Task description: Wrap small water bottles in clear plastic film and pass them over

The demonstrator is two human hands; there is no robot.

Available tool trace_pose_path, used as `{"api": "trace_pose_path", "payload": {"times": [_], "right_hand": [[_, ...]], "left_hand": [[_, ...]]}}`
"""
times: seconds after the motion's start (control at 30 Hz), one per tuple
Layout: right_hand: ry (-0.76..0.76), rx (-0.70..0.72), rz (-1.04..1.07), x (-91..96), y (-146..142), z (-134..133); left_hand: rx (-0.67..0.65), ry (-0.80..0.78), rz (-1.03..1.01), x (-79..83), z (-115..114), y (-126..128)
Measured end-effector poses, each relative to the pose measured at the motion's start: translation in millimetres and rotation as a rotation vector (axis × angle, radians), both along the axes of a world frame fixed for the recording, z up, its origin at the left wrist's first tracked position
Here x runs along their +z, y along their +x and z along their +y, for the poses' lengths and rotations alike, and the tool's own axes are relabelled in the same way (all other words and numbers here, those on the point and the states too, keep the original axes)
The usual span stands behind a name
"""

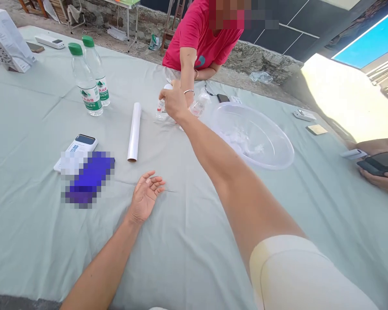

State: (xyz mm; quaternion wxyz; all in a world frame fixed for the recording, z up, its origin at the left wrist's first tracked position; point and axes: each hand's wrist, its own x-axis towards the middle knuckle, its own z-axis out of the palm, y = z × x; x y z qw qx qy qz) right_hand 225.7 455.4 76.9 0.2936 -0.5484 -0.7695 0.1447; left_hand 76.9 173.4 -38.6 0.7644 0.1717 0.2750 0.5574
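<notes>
My right hand (175, 101) reaches far across the cloth-covered table, its fingers closed around the white top of a small clear bottle (161, 110) with red print. Part of that bottle is hidden behind the hand. Just beyond it is the braceleted arm (188, 71) of a person in a pink shirt; that person's hand is mostly hidden beside crumpled clear plastic (200, 103). My left hand (147, 196) rests palm up on the cloth, fingers loosely curled and apart, holding nothing. Nearest to it lies a white roll of film (135, 133) with a cardboard core.
Two green-capped water bottles (91, 92) stand at left, above a white power bank (80, 148) and a blurred blue object (92, 176). A translucent oval basin (286, 148) sits right of my forearm. At the right edge, another person's hands (381, 172) hold a dark device.
</notes>
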Motion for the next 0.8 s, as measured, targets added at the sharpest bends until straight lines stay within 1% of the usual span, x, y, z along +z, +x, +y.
{"api": "trace_pose_path", "payload": {"times": [0.07,0.1,0.2,0.27,0.3,0.33,0.37,0.4,0.43,0.47,0.5,0.53,0.57,0.6,0.63,0.67,0.73,0.77,0.8], "right_hand": [[0.019,-0.074,0.027,1.7,3,-31],[0.046,-0.086,0.027,3.0,5,-51],[0.089,-0.006,0.047,8.6,6,-122],[0.064,0.07,0.044,15.0,3,-175],[0.042,0.123,0.034,19.3,1,-201],[0.018,0.186,0.025,24.3,-1,-224],[-0.015,0.26,0.02,29.8,-2,-243],[-0.052,0.329,0.024,35.6,-1,-256],[-0.085,0.375,0.035,41.5,4,-262],[-0.104,0.373,0.051,47.0,14,-262],[-0.097,0.313,0.063,51.6,28,-255],[-0.078,0.2,0.057,55.0,48,-243],[-0.033,0.02,0.027,56.9,72,-228],[0.003,-0.17,-0.053,57.2,99,-211],[-0.032,-0.353,-0.185,55.9,128,-195],[-0.155,-0.516,-0.345,53.0,156,-181],[-0.308,-0.653,-0.446,43.9,206,-163],[-0.38,-0.702,-0.524,38.2,225,-160],[-0.408,-0.72,-0.587,32.4,241,-161]], "left_hand": [[0.101,0.042,0.082,1.5,0,-2],[0.168,0.073,0.162,2.8,-1,-2],[0.385,0.222,0.542,9.5,-3,-6],[0.462,0.319,0.789,14.3,-5,-8],[0.456,0.352,0.871,16.0,-6,-9],[0.415,0.372,0.92,17.0,-7,-9],[0.354,0.378,0.939,17.1,-8,-8],[0.29,0.371,0.934,16.4,-9,-7],[0.233,0.357,0.917,15.1,-10,-6],[0.196,0.341,0.897,13.5,-10,-4],[0.18,0.327,0.883,11.7,-11,-3],[0.181,0.317,0.879,10.2,-11,-2],[0.191,0.316,0.883,9.0,-11,-1],[0.194,0.319,0.894,8.2,-11,-1],[0.196,0.321,0.906,7.9,-11,-1],[0.195,0.322,0.917,7.9,-11,-1],[0.189,0.33,0.944,8.7,-11,-1],[0.183,0.338,0.964,9.3,-12,-1],[0.177,0.348,0.983,9.9,-13,-1]]}}
